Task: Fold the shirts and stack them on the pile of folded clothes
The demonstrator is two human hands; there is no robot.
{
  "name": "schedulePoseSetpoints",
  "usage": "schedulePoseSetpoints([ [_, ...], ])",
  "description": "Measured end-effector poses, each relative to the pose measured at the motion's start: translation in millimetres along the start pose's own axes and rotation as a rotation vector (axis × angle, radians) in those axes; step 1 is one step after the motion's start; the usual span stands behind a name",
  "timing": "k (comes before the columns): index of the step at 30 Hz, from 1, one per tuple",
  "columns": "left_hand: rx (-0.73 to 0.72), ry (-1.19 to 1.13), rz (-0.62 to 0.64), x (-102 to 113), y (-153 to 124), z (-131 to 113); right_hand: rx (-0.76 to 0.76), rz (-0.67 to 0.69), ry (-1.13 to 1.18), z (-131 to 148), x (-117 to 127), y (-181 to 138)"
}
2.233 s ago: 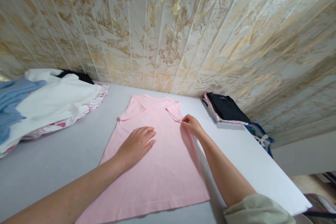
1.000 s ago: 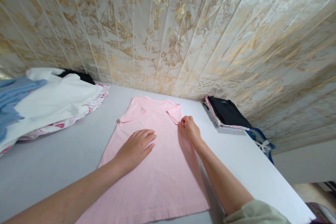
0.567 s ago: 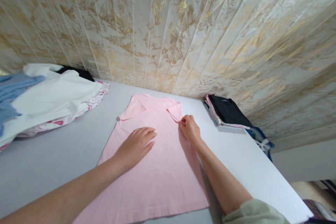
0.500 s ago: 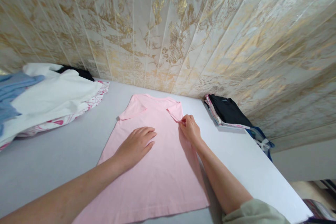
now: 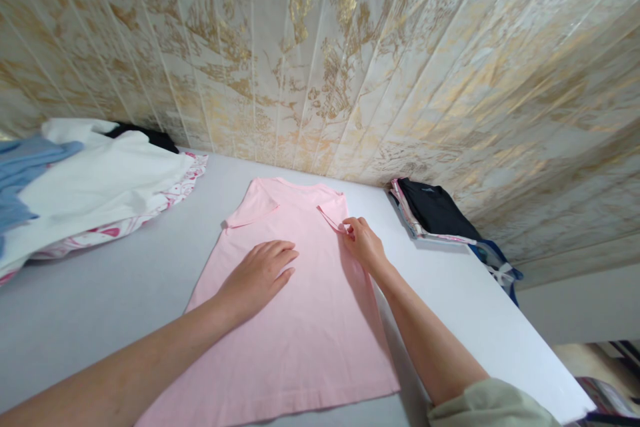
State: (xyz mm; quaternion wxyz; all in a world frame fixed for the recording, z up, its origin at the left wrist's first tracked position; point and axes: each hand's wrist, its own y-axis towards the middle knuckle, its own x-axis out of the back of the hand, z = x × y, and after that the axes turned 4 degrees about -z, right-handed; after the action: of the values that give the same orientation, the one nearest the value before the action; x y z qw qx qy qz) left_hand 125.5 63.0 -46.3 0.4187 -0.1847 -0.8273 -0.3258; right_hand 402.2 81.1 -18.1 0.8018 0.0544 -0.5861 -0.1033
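Note:
A pink T-shirt point(image 5: 295, 320) lies flat on the white table point(image 5: 450, 293), neck toward the wall, both short sleeves folded inward. My left hand point(image 5: 257, 277) rests flat on the middle of the shirt, fingers stretched out. My right hand point(image 5: 364, 243) sits at the shirt's right edge and pinches the tip of the folded right sleeve between thumb and fingers.
A loose heap of white, blue, black and pink-patterned clothes point(image 5: 85, 193) fills the table's left back corner. A small folded stack with a black garment on top point(image 5: 433, 213) lies at the right by the marbled gold wall point(image 5: 350, 60). The table's right edge point(image 5: 555, 353) drops to the floor.
Both hands stay almost in place. My right hand has kept its pinch on the sleeve tip and shifted slightly along the shirt's edge. The view has moved a little.

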Motion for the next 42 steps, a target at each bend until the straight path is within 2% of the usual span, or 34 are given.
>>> schedulePoseSetpoints([
  [10, 0.016, 0.006, 0.006, 2, 1, -3, 0.011, -0.003, 0.023, -9, 0, 3],
  [22, 0.009, 0.006, 0.009, 2, 0, -2, 0.004, -0.051, -0.087, 2, 0, -6],
  [35, 0.004, 0.016, 0.016, 0, 0, -2, -0.041, -0.04, -0.001, -2, -1, 3],
  [42, 0.01, 0.017, -0.003, 0, 0, -1, 0.007, -0.093, -0.074, 0, 1, -5],
])
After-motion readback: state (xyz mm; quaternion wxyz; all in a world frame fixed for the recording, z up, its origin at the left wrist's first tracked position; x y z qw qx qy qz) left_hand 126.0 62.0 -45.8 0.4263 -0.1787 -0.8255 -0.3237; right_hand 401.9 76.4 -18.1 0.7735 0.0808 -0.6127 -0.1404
